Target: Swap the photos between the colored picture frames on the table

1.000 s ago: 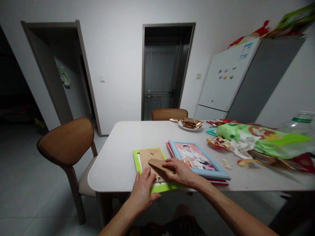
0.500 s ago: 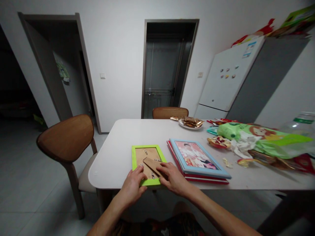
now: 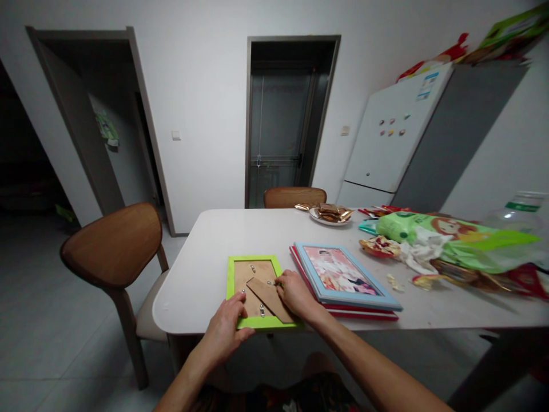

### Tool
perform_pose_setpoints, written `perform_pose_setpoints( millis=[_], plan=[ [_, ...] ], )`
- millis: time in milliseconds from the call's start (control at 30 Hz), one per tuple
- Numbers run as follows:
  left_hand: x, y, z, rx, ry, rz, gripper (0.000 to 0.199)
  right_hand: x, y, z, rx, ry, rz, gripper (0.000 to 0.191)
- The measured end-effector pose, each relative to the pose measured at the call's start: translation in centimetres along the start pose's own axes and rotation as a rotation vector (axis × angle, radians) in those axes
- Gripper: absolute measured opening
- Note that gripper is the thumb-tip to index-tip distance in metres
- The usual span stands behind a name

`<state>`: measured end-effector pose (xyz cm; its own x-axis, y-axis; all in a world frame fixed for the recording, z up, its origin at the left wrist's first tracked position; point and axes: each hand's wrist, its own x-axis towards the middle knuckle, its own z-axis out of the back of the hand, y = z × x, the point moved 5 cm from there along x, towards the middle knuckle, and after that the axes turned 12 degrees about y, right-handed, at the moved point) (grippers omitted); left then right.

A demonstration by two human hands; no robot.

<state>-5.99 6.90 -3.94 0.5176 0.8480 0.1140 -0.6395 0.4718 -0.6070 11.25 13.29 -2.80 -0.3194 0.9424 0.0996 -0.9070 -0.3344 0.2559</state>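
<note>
A lime-green picture frame [image 3: 230, 280] lies face down near the table's front edge, its brown backing board [image 3: 242, 274] showing. Small metal clips [image 3: 262, 311] sit along the board's sides. A brown stand leg [image 3: 268, 298] slants across the back, lying nearly flat. My left hand [image 3: 227, 325] grips the frame's lower left corner, thumb at the near edge and fingers on the left side. With fingers curled, my right hand [image 3: 295, 293] pinches at the right-hand metal clip [image 3: 271, 282]; its fingertips partly hide that spot.
Right of the frame lies a stack with a light-blue picture frame [image 3: 355, 301] over a red item [image 3: 364, 313]. Farther right are an opened pomegranate [image 3: 380, 246], crumpled tissue [image 3: 422, 252] and a green bag [image 3: 480, 243]. A plate [image 3: 330, 222] of wrapped snacks stands behind. Chairs [image 3: 114, 246] flank the table.
My right hand has let go of the stand leg, which now lies lower, and has moved up to the right-hand clip. My left hand stays at the lower left corner.
</note>
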Motion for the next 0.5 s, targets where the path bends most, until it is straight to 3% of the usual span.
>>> perform_pose_setpoints(
  millis=[233,500],
  plan=[
    [-0.1,0.5,-0.1,-0.03,-0.011,0.009,0.022,1.8,-0.8,-0.7,-0.013,-0.007,-0.081,0.025],
    [-0.3,0.3,-0.2,-0.021,-0.04,0.022,0.022,0.6,-0.7,-0.7,0.0,-0.008,0.005,0.025]
  ],
)
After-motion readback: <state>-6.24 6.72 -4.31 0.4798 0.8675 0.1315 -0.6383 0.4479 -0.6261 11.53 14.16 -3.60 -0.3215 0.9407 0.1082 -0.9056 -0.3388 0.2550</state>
